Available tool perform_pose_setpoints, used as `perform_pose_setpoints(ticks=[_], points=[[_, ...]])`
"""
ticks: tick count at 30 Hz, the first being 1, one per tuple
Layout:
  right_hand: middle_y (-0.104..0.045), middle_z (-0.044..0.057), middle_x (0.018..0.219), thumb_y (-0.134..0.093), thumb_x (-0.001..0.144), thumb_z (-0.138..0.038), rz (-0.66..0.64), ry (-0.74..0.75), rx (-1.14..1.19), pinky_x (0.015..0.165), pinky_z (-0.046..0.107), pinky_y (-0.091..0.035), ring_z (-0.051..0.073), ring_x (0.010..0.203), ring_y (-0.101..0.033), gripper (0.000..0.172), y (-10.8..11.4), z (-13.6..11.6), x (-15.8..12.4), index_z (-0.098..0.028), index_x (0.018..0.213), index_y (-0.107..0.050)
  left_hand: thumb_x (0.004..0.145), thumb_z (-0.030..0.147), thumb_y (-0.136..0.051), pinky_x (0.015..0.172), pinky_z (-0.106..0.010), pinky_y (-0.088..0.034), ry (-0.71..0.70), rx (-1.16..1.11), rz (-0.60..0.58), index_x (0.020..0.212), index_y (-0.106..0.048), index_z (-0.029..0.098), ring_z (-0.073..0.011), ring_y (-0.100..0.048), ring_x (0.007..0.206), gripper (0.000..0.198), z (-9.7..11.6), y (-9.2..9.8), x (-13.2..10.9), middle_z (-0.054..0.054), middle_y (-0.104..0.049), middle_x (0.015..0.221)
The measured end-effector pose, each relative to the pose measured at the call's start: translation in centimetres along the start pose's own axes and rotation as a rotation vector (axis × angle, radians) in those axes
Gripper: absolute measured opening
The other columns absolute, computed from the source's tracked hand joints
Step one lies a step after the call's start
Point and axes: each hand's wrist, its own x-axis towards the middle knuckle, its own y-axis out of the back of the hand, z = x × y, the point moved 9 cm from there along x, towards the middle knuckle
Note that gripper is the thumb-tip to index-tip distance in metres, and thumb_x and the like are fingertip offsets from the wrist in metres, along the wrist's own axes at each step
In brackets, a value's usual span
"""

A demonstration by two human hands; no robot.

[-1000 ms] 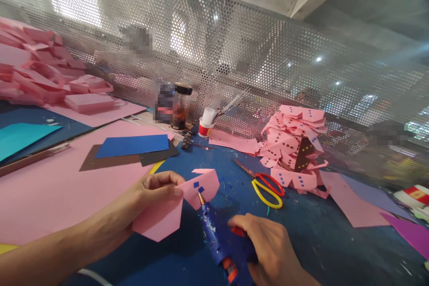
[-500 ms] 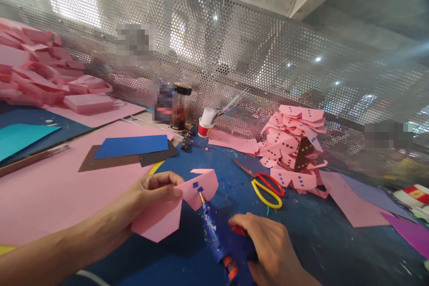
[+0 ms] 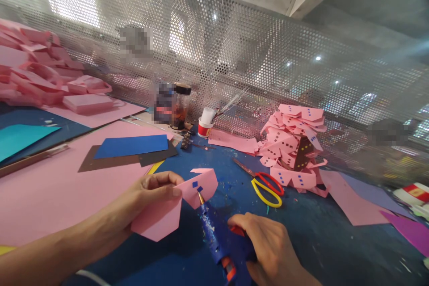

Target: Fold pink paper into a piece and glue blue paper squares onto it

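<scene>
My left hand [image 3: 152, 194] pinches a folded pink paper cutout [image 3: 159, 221] near its middle, above the blue table. Two small blue squares [image 3: 195, 184] show on the cutout's right part. My right hand [image 3: 270, 246] is wrapped round the handle of a blue glue gun [image 3: 214, 228], with a finger at its red trigger. The gun's brass nozzle points up and left, and its tip is at the lower blue square. Whether the tip touches the paper I cannot tell. Scissors [image 3: 264, 190] with red and yellow handles lie open to the right.
A heap of pink cutouts with small squares [image 3: 295, 147] stands at the back right. Blue card [image 3: 132, 146] lies over dark sheets and a big pink sheet [image 3: 67, 196] on the left. Behind are a paper cup [image 3: 204, 128], a jar [image 3: 181, 107] and a perforated metal screen [image 3: 254, 53].
Hardly anything differs. Both hands, the pink cutout and the glue gun keep almost the same place, with only a tiny shift.
</scene>
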Motion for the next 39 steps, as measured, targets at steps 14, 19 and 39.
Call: perform_pose_setpoints(ticks=[14, 19, 39], points=[[-0.072, 0.002, 0.094, -0.061, 0.089, -0.02, 0.033, -0.199, 0.131, 0.065, 0.024, -0.047, 0.015, 0.072, -0.067, 0.025, 0.1, 1.7, -0.6, -0.021, 0.114, -0.056, 0.078, 0.039, -0.081, 0.048, -0.019, -0.04, -0.013, 0.008, -0.045, 0.096, -0.068, 0.021, -0.0101, -0.061, 0.052, 0.029, 0.2, -0.2, -0.5, 0.0, -0.071, 0.07], [-0.068, -0.006, 0.075, -0.06, 0.086, -0.014, 0.121, -0.446, 0.254, 0.055, 0.02, -0.042, 0.011, 0.059, -0.06, 0.023, 0.5, 3.6, -1.0, -0.024, 0.107, -0.059, 0.079, 0.041, -0.08, 0.052, -0.019, -0.043, -0.034, 0.105, -0.076, 0.102, -0.068, 0.018, -0.0118, -0.064, 0.058, 0.035, 0.6, -0.8, -1.2, -0.005, -0.075, 0.078], [-0.067, -0.006, 0.072, -0.06, 0.083, -0.013, 0.171, -0.587, 0.211, 0.057, 0.019, -0.041, 0.011, 0.057, -0.06, 0.022, 4.1, 1.4, -8.3, -0.022, 0.103, -0.062, 0.073, 0.046, -0.083, 0.051, -0.019, -0.038, -0.131, 0.376, -0.101, 0.098, -0.072, 0.017, -0.0105, -0.06, 0.057, 0.039, 0.2, -7.8, -1.1, -0.003, -0.076, 0.079]])
